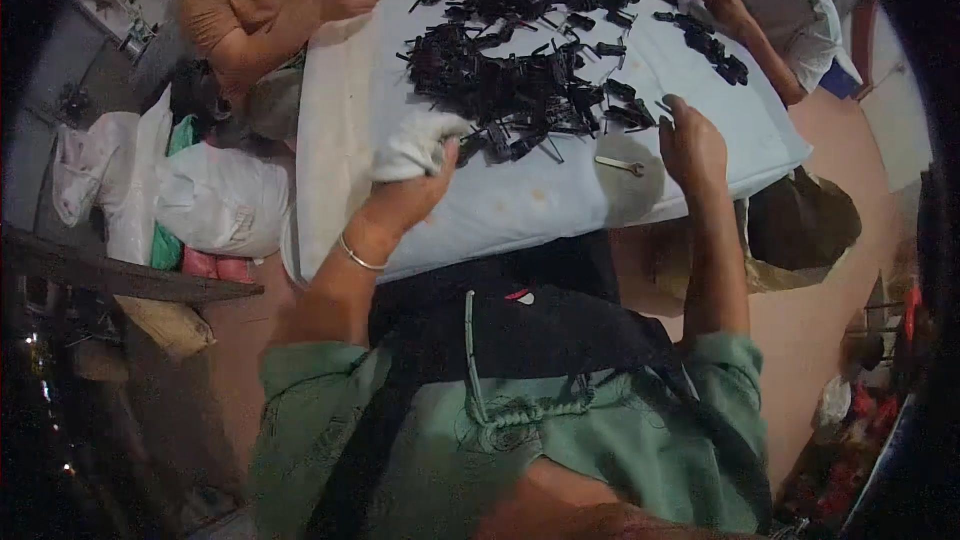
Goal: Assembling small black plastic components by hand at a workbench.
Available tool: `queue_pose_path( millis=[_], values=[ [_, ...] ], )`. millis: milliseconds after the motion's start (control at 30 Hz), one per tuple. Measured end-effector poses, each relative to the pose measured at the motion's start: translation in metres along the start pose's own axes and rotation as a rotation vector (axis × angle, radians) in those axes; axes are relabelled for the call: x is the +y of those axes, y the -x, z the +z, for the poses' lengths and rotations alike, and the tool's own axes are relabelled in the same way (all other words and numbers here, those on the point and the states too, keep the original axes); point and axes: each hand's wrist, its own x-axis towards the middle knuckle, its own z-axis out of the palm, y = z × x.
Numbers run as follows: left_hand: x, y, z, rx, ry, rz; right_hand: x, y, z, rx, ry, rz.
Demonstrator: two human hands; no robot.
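Note:
My left hand is closed around a bunched white cloth at the near left edge of a heap of black plastic parts. Thin rods stick out of many of these parts. On the right, my right hand is raised over the table with its fingers drawn together. A small dark tip shows at the fingertips, too little to name. Between my hands, nearer the right one, lies a small open-ended wrench. Several black parts rest just left of my right hand.
The white-covered table has a padded edge. Across it sit two people, one in a brown shirt holding a dark object, one in a white shirt beside a row of black parts. White bags stand left, an open sack right.

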Motion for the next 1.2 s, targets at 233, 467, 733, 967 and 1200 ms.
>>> queue_pose_path(
  millis=[233, 467, 733, 967, 1200],
  values=[
    [-0.004, 0.051, 0.020, 0.004, 0.162, -0.183, 0.002, -0.039, 0.017, -0.483, 0.164, -0.092],
    [-0.001, 0.050, 0.028, 0.044, 0.196, -0.180, -0.048, -0.023, 0.023, -0.333, 0.113, -0.349],
    [0.030, 0.039, 0.042, -0.061, 0.899, -0.551, -0.093, 0.029, -0.017, 0.001, -0.333, -0.183],
    [0.056, 0.036, 0.032, -0.084, 1.229, -0.691, -0.109, 0.074, 0.004, -0.219, -0.657, -0.424],
    [0.050, 0.040, 0.035, 0.018, 1.397, -0.590, -0.122, 0.075, -0.030, -0.256, -0.751, -0.346]
  ],
)
